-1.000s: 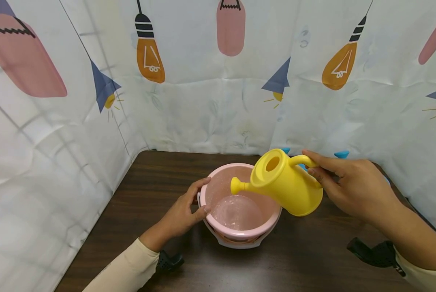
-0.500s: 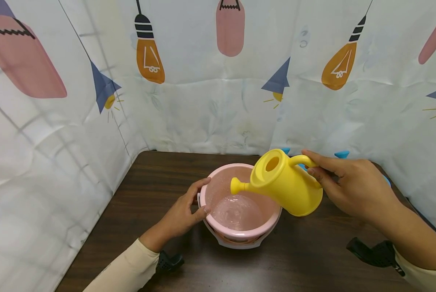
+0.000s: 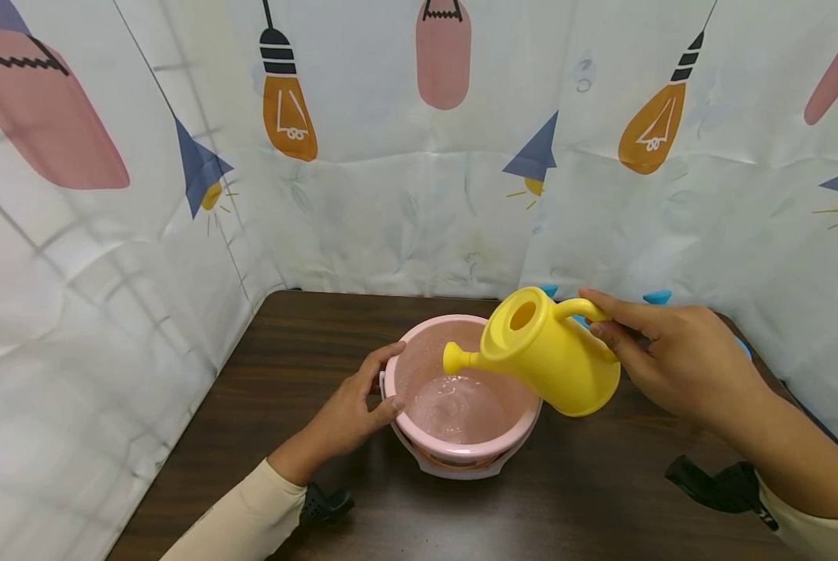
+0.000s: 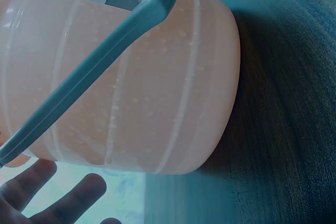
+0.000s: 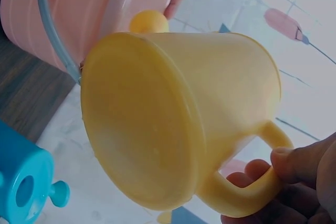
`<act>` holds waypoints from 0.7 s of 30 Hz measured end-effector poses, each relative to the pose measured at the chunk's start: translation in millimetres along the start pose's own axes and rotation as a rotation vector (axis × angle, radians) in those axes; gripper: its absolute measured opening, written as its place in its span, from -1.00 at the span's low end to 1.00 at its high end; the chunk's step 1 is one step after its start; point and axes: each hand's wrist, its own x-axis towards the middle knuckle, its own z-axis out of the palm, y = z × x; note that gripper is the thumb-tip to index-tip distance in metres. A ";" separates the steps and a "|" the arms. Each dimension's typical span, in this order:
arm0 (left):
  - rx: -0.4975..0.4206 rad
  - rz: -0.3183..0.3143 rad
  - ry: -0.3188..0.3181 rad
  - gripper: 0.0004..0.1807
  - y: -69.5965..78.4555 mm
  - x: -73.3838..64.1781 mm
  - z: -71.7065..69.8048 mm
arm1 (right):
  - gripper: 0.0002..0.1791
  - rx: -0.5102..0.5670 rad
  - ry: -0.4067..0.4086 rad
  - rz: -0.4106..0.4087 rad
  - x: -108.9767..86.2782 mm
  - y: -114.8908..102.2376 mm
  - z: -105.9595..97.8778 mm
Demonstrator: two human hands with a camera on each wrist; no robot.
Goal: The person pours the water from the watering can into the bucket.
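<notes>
In the head view my right hand [image 3: 685, 354] grips the handle of a yellow watering can [image 3: 566, 366]. The can is tilted left, its spout above the mouth of a pink bucket [image 3: 461, 450]. Rippling water [image 3: 457, 409] shows inside the bucket. My left hand [image 3: 352, 401] holds the bucket's left rim, thumb and a fingertip over the edge. From the left wrist, the bucket's side [image 4: 152, 93] and its hanging handle [image 4: 94, 72] fill the view, with fingers [image 4: 79, 198] spread past it. The right wrist view shows fingers and thumb [image 5: 302, 163] round the can's handle.
The bucket stands on a dark wooden table [image 3: 307, 343]. A blue watering can [image 5: 26, 177] is behind the yellow one, mostly hidden in the head view. Printed white curtains [image 3: 405, 202] hang along the table's back and left sides.
Ripples on the water in the bucket have shifted. Both hands and the tilted watering can have stayed in nearly the same place.
</notes>
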 end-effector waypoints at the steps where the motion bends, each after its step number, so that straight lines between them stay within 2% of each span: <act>1: -0.001 0.001 0.000 -0.22 -0.1 0.0 0.0 | -0.45 0.000 -0.001 0.000 0.0 -0.1 -0.1; 21: -0.003 0.001 0.001 -0.23 0.0 0.5 0.6 | -0.46 -0.006 -0.007 -0.002 2.1 -0.1 0.1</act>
